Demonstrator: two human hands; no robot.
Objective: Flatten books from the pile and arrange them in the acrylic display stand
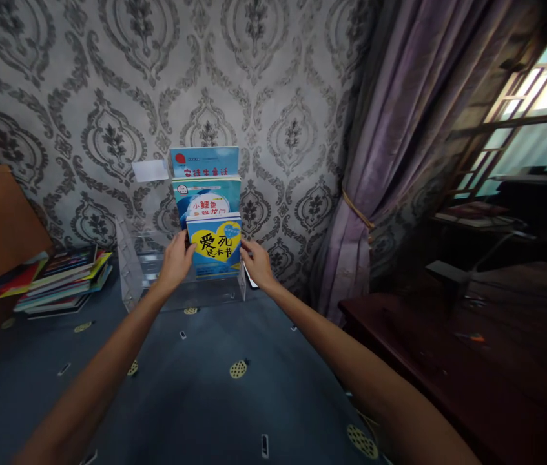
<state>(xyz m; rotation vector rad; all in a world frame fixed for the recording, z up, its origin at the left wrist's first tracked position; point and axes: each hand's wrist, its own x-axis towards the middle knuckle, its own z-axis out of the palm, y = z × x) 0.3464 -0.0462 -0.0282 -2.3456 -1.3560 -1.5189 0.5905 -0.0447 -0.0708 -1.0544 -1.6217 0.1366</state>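
A blue book with a yellow heart stands in the front tier of a clear acrylic rack. My left hand is closed on its left edge, thumb on the cover. At its right edge my right hand grips the same book, fingers partly hidden behind it. Just behind rises a teal book with a white circle, and a light blue book with red lettering is at the back. The left half of the rack holds no books.
Left of the rack lies a stack of books beside a brown box-like object. A patterned blue cloth covers the surface. Patterned wallpaper, a purple curtain and a dark red wooden table border it.
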